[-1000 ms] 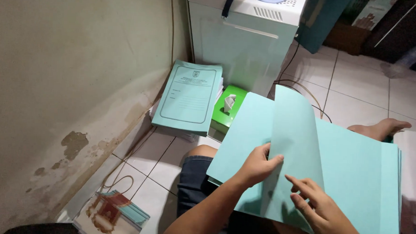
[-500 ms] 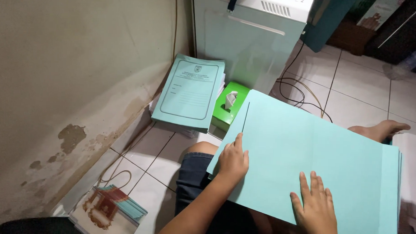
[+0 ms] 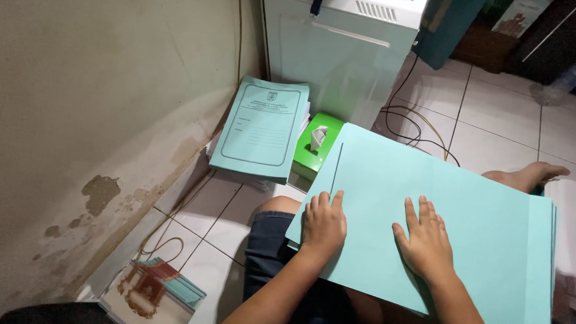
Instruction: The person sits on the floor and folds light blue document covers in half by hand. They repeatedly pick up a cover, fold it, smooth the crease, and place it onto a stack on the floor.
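Left hand (image 3: 324, 222) and right hand (image 3: 427, 241) — palms flat on teal folder (image 3: 465, 206).

A green cardboard tissue box (image 3: 318, 149) with a white tissue poking from its top stands on the floor at the middle, just right of a stack of teal printed booklets (image 3: 261, 130). At far right leans a colourful printed carton (image 3: 516, 16), partly cut off.

- I read this as a room in a home: white tiled floor (image 3: 512, 131), and a stained, peeling wall (image 3: 78, 129).
- A white appliance (image 3: 343, 49) trails cables (image 3: 423, 131); beside it sit a green tissue box (image 3: 317, 147) and stacked teal booklets (image 3: 263, 129).
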